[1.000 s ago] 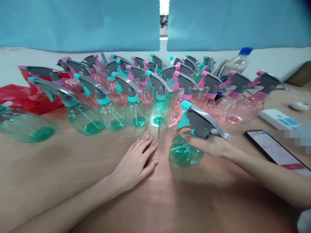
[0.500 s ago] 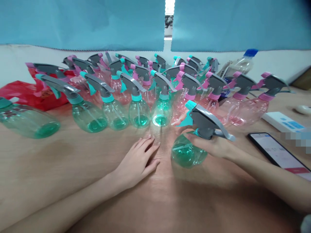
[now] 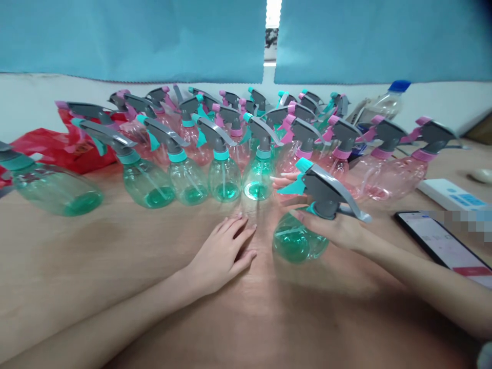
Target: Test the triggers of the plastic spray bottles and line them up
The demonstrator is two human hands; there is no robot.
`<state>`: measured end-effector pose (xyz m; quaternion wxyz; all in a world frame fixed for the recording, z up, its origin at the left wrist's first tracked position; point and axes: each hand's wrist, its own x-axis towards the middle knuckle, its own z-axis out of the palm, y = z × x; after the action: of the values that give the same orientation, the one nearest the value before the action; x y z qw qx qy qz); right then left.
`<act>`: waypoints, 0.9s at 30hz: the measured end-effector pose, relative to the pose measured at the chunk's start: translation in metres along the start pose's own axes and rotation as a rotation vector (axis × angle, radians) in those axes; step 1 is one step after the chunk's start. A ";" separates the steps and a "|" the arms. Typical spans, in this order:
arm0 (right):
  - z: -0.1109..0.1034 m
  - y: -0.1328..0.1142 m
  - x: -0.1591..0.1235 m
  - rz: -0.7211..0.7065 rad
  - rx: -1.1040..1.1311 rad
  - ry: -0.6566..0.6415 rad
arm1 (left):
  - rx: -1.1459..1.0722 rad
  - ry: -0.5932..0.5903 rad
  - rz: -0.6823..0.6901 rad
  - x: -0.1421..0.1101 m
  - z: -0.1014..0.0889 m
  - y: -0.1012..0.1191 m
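A green spray bottle with a grey and turquoise trigger head stands on the wooden table in front of me. My right hand is around its neck, the thumb on the near side and the fingers stretched out and apart behind the trigger. Whether the palm touches the neck is hidden. To the left, my left hand lies flat on the table, fingers spread, holding nothing. Just beyond the hands is a row of spray bottles, among them a green one and a pink one.
Several more spray bottles stand behind the front row. A red plastic bag and a green bottle are at the left. On the right are a phone, a white box and a blue-capped bottle. Blue curtains hang behind.
The fingers of my right hand have straightened and spread behind the spray bottle's trigger. My left hand rests as before. The view has shifted slightly, showing more at the left.
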<state>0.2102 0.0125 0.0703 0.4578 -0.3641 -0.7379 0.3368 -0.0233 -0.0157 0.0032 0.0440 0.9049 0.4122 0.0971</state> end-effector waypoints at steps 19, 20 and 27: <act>-0.003 0.008 -0.004 -0.003 0.063 -0.063 | -0.003 0.002 0.009 0.001 -0.001 0.000; -0.003 0.008 -0.004 0.000 0.075 -0.064 | -0.003 0.003 0.010 0.001 -0.001 0.000; -0.003 0.010 -0.003 -0.058 0.037 -0.067 | 0.001 0.007 0.016 0.000 -0.001 -0.001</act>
<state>0.2164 0.0152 0.0617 0.4490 -0.3223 -0.7568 0.3490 -0.0241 -0.0146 0.0041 0.0413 0.9079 0.4049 0.1005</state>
